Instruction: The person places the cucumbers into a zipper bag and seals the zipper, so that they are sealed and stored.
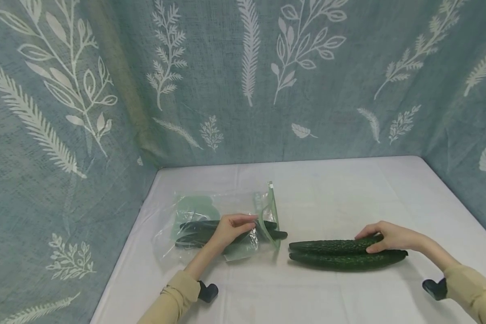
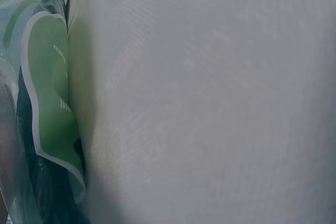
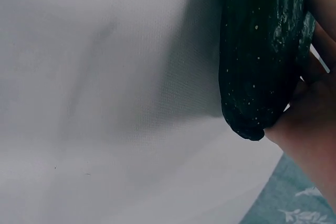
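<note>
A clear zip bag (image 1: 243, 252) with a green-edged mouth lies on the table at left, its mouth facing right. Inside it are two dark cucumbers (image 1: 281, 235), one with its end poking out past the mouth. My left hand (image 1: 232, 229) reaches over the bag and pinches its top film near the mouth. To the right, two more cucumbers lie side by side. The right hand (image 1: 393, 237) grips the farther cucumber (image 1: 324, 246) near its right end, thumb on the near side. The nearer cucumber (image 3: 257, 61) fills the upper right of the right wrist view.
A white cloth (image 1: 328, 193) covers the table, and patterned blue-green curtains (image 1: 227, 135) hang behind and at both sides. A green printed patch (image 2: 50, 87) shows on the bag in the left wrist view. Dark wrist devices (image 1: 208, 291) sit at both cuffs.
</note>
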Available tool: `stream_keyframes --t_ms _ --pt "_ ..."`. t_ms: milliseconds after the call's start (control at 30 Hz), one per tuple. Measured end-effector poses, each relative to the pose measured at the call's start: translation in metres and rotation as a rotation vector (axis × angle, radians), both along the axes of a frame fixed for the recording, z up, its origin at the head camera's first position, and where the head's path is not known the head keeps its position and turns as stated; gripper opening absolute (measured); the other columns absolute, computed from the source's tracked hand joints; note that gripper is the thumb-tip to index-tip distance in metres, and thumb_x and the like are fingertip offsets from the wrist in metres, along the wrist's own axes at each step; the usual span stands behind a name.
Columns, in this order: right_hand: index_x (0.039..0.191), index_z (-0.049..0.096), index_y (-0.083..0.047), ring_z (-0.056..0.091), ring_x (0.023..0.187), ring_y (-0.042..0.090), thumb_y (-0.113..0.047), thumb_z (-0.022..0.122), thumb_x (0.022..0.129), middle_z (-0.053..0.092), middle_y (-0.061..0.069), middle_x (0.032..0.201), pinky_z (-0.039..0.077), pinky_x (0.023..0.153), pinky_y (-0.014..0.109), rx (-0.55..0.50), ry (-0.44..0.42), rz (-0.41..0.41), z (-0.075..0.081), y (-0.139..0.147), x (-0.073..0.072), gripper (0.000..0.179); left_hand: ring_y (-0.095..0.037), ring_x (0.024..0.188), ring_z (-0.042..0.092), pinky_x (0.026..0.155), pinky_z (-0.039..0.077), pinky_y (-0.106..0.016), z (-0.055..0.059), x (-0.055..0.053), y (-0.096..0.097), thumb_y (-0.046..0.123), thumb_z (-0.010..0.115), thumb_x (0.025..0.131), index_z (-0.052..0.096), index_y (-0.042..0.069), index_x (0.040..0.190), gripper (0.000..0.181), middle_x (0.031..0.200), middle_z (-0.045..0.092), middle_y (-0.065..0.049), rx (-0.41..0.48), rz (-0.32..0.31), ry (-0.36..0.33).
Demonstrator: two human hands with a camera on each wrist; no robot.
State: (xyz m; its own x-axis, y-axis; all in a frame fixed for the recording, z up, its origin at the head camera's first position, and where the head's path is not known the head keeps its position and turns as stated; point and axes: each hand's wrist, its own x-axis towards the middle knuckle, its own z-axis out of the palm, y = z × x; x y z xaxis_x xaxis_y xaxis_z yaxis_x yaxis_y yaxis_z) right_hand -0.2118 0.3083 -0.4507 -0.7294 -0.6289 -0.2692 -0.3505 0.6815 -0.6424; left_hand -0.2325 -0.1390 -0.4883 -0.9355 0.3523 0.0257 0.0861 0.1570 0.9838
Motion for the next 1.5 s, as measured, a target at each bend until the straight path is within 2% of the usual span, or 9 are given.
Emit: stream_keyframes --t_ms 200,467,700,867,1000,1100,1200,1400,1500 --pt "0.119 0.063 -0.005 0.052 0.113 0.045 -0.029 0.069 0.085 0.063 0.018 0.12 0.045 0.09 0.062 -0.023 -0.023 -0.017 -0.0006 0.0005 0.0018 0.042 0.0 0.099 0.065 0.089 0.053 -0.02 0.0003 -0.0007 -0.0002 0.013 0.071 0.084 0.066 -0.001 0.113 0.032 0.118 0.066 -0.018 -0.007 0.002 0.002" --pt "0.12 0.062 -0.003 0.052 0.114 0.045 -0.028 0.068 0.086 0.062 0.02 0.121 0.045 0.089 0.062 -0.032 -0.027 -0.022 0.0 0.0009 0.0031 0.043 0.002 0.098 0.065 0.089 0.053 -0.02 0.0014 -0.0007 0.0001 0.012 0.071 0.084 0.066 -0.002 0.112 0.032 0.117 0.066 -0.018 -0.002 -0.001 0.015" --pt "0.12 0.062 -0.004 0.055 0.113 0.036 -0.028 0.066 0.088 0.062 0.019 0.121 0.046 0.088 0.062 -0.045 -0.009 -0.007 0.0 0.0026 0.003 0.041 0.001 0.099 0.064 0.089 0.054 -0.021 0.0044 0.0001 0.0005 0.012 0.07 0.085 0.066 -0.003 0.113 0.032 0.118 0.066 -0.018 0.0 -0.001 0.012" --pt "0.12 0.061 -0.004 0.056 0.113 0.033 -0.029 0.063 0.09 0.062 0.019 0.121 0.048 0.088 0.056 -0.035 0.004 -0.011 -0.0027 0.0036 0.0035 0.04 0.002 0.098 0.064 0.089 0.054 -0.021 0.005 -0.0005 0.0005 0.013 0.07 0.085 0.066 -0.002 0.113 0.032 0.118 0.066 -0.017 -0.002 -0.003 0.011" --pt "0.121 0.06 -0.003 0.056 0.111 0.034 -0.029 0.061 0.091 0.062 0.019 0.12 0.052 0.087 0.039 -0.032 0.033 -0.002 -0.0058 0.0033 0.0045 0.04 0.002 0.098 0.064 0.089 0.053 -0.021 0.005 -0.0013 0.0007 0.012 0.07 0.085 0.066 -0.003 0.113 0.031 0.117 0.066 -0.017 -0.002 -0.005 0.016" --pt "0.12 0.06 -0.003 0.059 0.11 0.022 -0.028 0.061 0.091 0.063 0.017 0.119 0.051 0.085 0.027 -0.042 0.062 0.007 -0.0073 0.0032 0.005 0.038 0.003 0.097 0.064 0.089 0.053 -0.02 0.0052 -0.0021 0.0005 0.011 0.069 0.085 0.065 -0.003 0.113 0.031 0.118 0.066 -0.019 0.004 -0.008 0.013" --pt "0.12 0.06 -0.001 0.059 0.11 0.013 -0.028 0.061 0.092 0.063 0.019 0.118 0.051 0.085 0.023 -0.062 0.067 0.009 -0.0082 0.0036 0.0053 0.039 0.003 0.097 0.064 0.089 0.053 -0.02 0.0049 -0.0023 0.0006 0.011 0.069 0.086 0.065 -0.003 0.114 0.031 0.119 0.065 -0.019 0.008 -0.009 0.01" --pt "0.123 0.058 0.001 0.058 0.113 0.03 -0.032 0.058 0.093 0.061 0.022 0.122 0.05 0.086 0.022 -0.059 0.015 -0.002 -0.0086 0.0028 0.007 0.045 0.004 0.097 0.063 0.09 0.052 -0.018 0.0007 -0.0014 0.0005 0.009 0.068 0.086 0.065 -0.003 0.114 0.031 0.119 0.064 -0.02 0.004 -0.011 0.006" --pt "0.123 0.058 0.002 0.058 0.112 0.032 -0.032 0.057 0.094 0.061 0.022 0.122 0.051 0.087 0.023 -0.045 0.026 0.01 -0.008 0.0013 0.0077 0.045 0.004 0.097 0.064 0.089 0.052 -0.018 0.0 -0.0003 -0.0001 0.009 0.068 0.086 0.065 -0.004 0.114 0.031 0.119 0.064 -0.021 0.01 -0.011 0.008"
